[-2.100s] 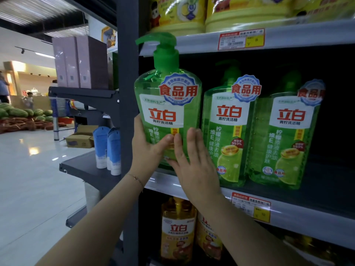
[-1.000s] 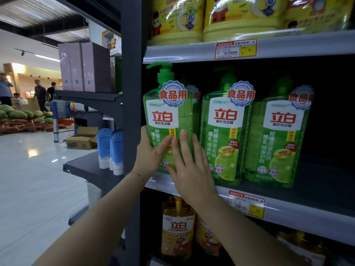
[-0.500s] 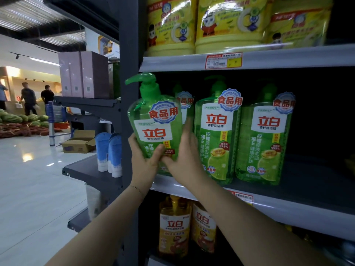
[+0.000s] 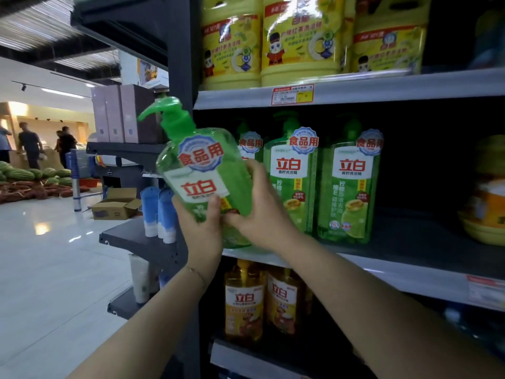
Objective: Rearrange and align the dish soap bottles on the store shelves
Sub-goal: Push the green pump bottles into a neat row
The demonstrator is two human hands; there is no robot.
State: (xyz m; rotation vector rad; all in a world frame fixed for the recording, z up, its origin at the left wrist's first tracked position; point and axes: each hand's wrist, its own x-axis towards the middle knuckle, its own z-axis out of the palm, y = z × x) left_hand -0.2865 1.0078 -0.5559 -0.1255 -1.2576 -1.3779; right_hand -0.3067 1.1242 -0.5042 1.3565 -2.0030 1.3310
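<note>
Head view: left hand (image 4: 200, 228) and right hand (image 4: 262, 212) are both gripping a tilted green dish soap bottle (image 4: 203, 173) (pump pointing left) before the middle shelf (image 4: 382, 265).

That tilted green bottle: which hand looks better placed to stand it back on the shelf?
Probably the right hand: it wraps the green bottle on the shelf side. The left hand only props its lower front.

Two bare forearms, no sleeves, thin bracelet (image 4: 197, 272) at left wrist, unadorned right wrist
</note>
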